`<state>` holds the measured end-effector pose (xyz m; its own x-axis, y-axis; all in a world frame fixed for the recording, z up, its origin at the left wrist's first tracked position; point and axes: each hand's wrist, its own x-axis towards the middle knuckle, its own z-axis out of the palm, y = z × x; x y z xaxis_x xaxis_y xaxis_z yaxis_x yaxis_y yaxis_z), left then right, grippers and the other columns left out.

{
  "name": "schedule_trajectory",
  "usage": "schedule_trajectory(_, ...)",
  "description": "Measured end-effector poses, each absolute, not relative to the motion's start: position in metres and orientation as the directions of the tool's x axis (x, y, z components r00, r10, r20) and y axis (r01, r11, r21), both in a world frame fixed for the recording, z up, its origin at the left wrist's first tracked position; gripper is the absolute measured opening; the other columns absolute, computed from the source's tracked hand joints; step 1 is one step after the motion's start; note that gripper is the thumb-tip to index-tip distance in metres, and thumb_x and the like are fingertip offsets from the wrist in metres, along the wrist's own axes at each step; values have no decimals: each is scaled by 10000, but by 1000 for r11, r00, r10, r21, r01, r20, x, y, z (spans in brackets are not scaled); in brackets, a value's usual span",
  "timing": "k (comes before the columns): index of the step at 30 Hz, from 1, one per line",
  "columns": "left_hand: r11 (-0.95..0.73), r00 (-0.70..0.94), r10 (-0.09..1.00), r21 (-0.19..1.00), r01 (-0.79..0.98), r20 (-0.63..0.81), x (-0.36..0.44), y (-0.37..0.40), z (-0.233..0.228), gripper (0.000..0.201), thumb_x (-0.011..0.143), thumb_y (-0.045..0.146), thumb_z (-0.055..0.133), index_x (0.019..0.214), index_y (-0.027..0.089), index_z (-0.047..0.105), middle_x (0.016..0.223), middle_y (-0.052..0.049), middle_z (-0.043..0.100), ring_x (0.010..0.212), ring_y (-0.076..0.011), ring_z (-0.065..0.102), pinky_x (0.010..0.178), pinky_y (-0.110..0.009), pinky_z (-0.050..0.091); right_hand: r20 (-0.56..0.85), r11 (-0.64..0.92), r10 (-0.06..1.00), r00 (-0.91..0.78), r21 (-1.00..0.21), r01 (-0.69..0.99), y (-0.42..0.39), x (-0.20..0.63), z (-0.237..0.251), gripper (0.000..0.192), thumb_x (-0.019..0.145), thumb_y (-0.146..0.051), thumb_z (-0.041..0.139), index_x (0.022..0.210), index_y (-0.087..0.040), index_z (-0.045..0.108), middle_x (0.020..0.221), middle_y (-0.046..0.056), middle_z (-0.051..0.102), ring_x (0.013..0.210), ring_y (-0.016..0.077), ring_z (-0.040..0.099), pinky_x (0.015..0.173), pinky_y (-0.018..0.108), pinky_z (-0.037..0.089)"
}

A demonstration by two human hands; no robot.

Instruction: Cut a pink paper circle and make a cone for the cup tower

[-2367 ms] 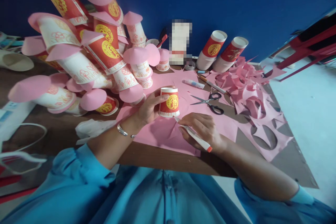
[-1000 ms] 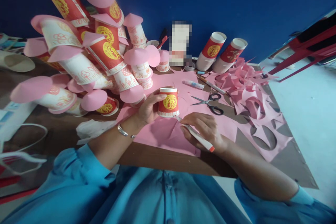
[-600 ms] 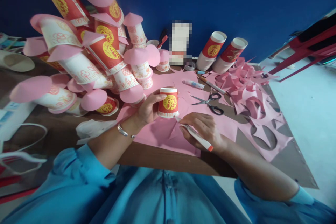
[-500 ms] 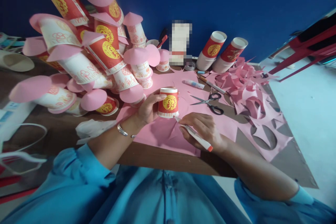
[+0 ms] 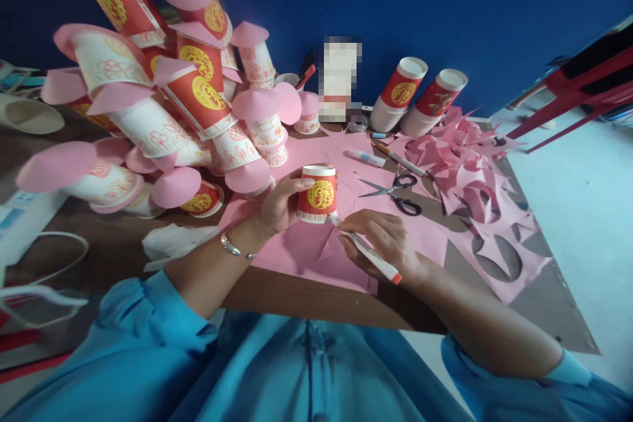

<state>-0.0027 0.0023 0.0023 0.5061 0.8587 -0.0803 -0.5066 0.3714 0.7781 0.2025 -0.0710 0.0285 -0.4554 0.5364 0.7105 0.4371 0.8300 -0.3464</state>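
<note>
My left hand (image 5: 283, 201) is wrapped round a red paper cup (image 5: 317, 195) with a yellow emblem, its thumb on the near side. The cup is upside down, and small orange marks run along the white band at its lower edge. Between the fingers of my right hand (image 5: 378, 241) is a white marker pen (image 5: 370, 256) with an orange-red end. Its tip meets or nearly meets the right side of that white band. Pink paper (image 5: 316, 257) lies below both hands.
Cups with pink cone tops (image 5: 198, 92) are piled at the left. Scissors (image 5: 393, 194), a glue stick (image 5: 364, 158) and another marker (image 5: 403, 159) lie right of the cup. Two cup stacks (image 5: 399, 93) stand behind; pink paper scraps (image 5: 459, 165) cover the right side.
The pen tip has shifted very slightly right along the cup's lower band. Both hands keep their holds, and the rest of the table looks the same.
</note>
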Motion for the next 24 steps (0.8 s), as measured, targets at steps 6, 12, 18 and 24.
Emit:
schedule_trajectory(6,379,499,862,771,-513,-92,-2,3,3,400,781,301,730,1154,158,738,1120,-115,778,1032,-267,721,822,-342,576,695,827,544,-470,-348,442,-72,202,32,193,895,-84,632,1057,-187,610,799,59,747,712,193,741,640,292,611)
schedule_trajectory(12,362,493,866,785,-502,-84,-3,3,0,405,789,319,719,1166,172,733,1126,-115,773,1045,-272,714,843,-356,567,689,832,541,-483,-356,426,-72,202,31,191,890,-88,623,1047,-196,622,793,40,746,696,180,734,632,282,603)
schedule_trajectory(18,348,439,890,810,-472,-127,-3,0,0,468,754,374,841,1176,213,719,1088,-79,754,925,-220,683,782,-326,532,654,825,557,-512,-364,432,-73,200,33,128,920,-100,604,1012,-189,617,786,44,744,696,172,732,623,276,601)
schedule_trajectory(24,359,445,885,810,-463,-137,-4,0,-1,446,735,374,883,1118,211,725,991,-50,735,862,-187,664,775,-311,510,683,844,526,-506,-350,406,-74,201,33,135,921,-98,616,1028,-181,617,784,46,748,711,179,736,632,292,615)
